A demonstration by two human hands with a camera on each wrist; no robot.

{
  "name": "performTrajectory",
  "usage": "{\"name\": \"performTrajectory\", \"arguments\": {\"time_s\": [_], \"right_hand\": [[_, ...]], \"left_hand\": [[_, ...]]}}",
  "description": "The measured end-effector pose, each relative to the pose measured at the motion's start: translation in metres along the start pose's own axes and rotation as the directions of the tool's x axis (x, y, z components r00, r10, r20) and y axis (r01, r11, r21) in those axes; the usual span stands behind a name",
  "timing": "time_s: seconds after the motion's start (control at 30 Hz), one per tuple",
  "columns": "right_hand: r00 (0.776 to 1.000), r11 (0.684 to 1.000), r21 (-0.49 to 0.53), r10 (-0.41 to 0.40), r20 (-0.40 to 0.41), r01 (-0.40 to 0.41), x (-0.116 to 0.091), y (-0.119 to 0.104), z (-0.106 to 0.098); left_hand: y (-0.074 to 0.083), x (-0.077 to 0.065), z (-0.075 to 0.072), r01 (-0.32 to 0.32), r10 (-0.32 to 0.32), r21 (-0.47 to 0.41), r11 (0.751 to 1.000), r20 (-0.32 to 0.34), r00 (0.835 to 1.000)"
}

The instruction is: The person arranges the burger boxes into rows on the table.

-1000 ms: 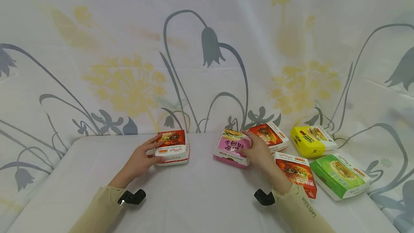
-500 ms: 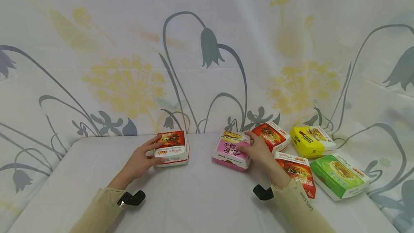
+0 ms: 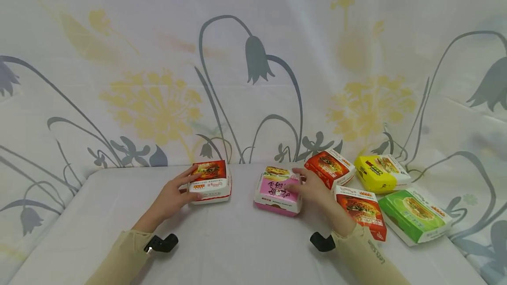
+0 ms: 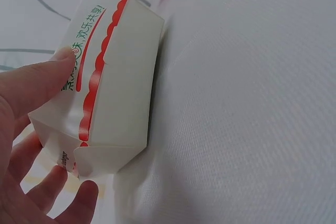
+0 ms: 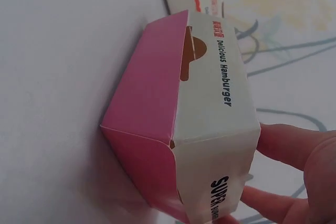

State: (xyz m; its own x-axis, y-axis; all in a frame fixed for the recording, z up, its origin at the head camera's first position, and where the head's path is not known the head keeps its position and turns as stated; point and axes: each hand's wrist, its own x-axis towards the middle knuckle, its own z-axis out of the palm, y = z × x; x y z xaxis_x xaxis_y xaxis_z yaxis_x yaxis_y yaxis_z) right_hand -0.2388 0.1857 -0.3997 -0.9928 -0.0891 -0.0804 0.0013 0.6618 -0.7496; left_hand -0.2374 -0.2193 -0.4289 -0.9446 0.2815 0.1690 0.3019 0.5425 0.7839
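In the head view, my left hand [image 3: 178, 192] holds a red-and-white hamburger box [image 3: 210, 184] by its left side. The left wrist view shows the thumb [image 4: 42, 82] against one printed wall and the other fingers bent around the end. My right hand [image 3: 313, 188] is at the right side of a pink-and-white hamburger box [image 3: 277, 190], its thumb over the top. In the right wrist view, fingertips [image 5: 278, 140] meet the upper edge of this box, whose wall reads "Delicious Hamburger". Both boxes are closed and upright on the white cloth, with a gap between them.
To the right lie two more red hamburger boxes [image 3: 330, 168] [image 3: 361, 210], a yellow one [image 3: 383, 173] and a green one [image 3: 417, 214], close together. A white flower-patterned curtain [image 3: 253, 100] hangs behind the white-covered table [image 3: 237, 250].
The pink box has slid left and a little toward me with my right hand, leaving the red box behind it more exposed. My left hand and its box have hardly moved.
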Motion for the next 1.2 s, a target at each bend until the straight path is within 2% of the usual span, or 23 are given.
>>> {"name": "performTrajectory", "arguments": {"time_s": [0.23, 0.9, 1.2], "right_hand": [[0.999, 0.998, -0.039, -0.041, -0.017, 0.041, -0.007, -0.004, 0.006], [0.997, 0.994, 0.084, -0.074, 0.036, 0.070, -0.033, -0.014, 0.031], [0.985, 0.986, 0.045, -0.163, 0.052, 0.161, -0.045, -0.019, 0.046]], "left_hand": [[0.001, -0.002, 0.001, -0.008, 0.008, 0.000, 1.000, 0.003, 1.000], [0.000, 0.000, 0.002, -0.021, 0.021, -0.003, 1.000, 0.010, 1.000], [0.001, 0.000, 0.003, -0.016, 0.016, 0.003, 1.000, 0.009, 1.000]]}}
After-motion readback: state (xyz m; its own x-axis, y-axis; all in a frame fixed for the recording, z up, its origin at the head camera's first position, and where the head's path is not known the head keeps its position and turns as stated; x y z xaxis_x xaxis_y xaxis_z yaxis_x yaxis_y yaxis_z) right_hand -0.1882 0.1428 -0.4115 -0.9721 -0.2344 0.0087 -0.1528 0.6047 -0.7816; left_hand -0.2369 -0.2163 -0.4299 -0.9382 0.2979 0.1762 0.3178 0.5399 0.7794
